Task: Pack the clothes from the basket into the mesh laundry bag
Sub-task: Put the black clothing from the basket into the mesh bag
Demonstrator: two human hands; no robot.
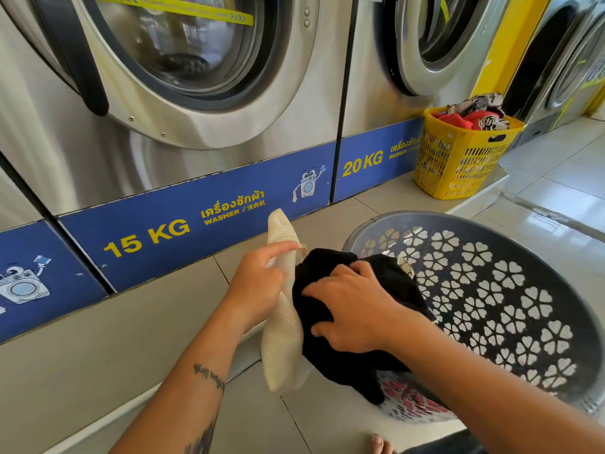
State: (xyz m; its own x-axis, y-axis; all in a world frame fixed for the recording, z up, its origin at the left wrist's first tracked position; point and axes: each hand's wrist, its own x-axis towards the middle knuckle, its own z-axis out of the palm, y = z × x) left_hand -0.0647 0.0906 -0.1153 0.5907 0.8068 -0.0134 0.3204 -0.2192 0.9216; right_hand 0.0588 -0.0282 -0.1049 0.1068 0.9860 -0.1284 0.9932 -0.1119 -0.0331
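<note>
A cream mesh laundry bag hangs upright in front of me, gripped at its side by my left hand with the forefinger stretched along the bag's mouth. My right hand is closed on a black garment and presses it against the bag's opening. Part of the black cloth droops below the hand. Just to the right stands the grey round basket with flower-shaped cut-outs; a red-and-white patterned cloth shows at its bottom, partly hidden by my right arm.
Steel front-loading washers with blue 15 KG and 20 KG labels line the raised tiled step ahead. A yellow basket full of clothes sits on that step at the right. Pale floor tiles extend to the right.
</note>
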